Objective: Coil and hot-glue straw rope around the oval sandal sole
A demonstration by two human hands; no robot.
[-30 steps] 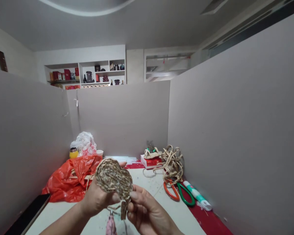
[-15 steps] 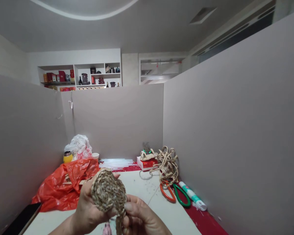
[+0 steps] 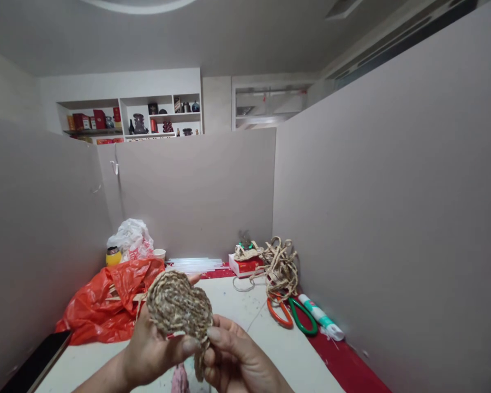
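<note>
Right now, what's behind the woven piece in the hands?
Behind the woven piece is part of the left hand, one fingertip showing past its upper edge. The other fingers are covered from view.

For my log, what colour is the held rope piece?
The rope piece is mottled tan and grey-brown; best view: head.

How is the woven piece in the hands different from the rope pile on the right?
The woven piece is packed in close rows, while the rope pile is a loose tangle with gaps.
The left hand and right hand hold the woven piece; neither touches the rope pile.
Both look brownish and ropy.
</note>
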